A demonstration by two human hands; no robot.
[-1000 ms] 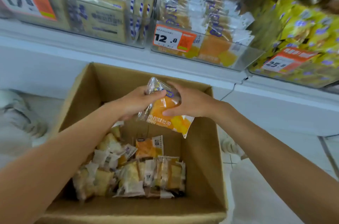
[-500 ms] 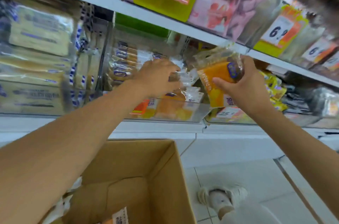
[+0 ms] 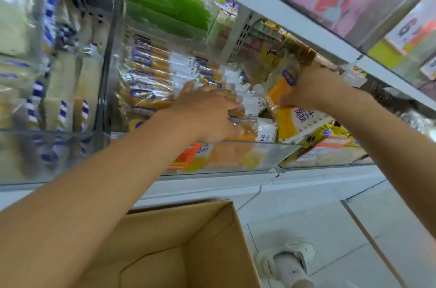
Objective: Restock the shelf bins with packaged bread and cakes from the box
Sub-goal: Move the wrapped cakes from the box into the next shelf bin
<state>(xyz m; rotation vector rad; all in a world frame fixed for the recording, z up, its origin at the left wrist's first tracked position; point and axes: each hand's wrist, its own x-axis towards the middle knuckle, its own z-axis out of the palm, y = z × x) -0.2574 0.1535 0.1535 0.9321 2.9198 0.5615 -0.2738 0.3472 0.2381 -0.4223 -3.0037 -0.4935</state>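
Gripping orange cake pack [image 3: 286, 108] | right hand [image 3: 313, 87] | above bin rim [image 3: 247, 143]

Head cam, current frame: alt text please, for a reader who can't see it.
The right hand pushes an orange bread packet into a clear shelf bin while the left hand presses on the packets already inside. An open cardboard box sits below.

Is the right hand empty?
No. The right hand grips an orange packaged cake at the right end of the clear bin.
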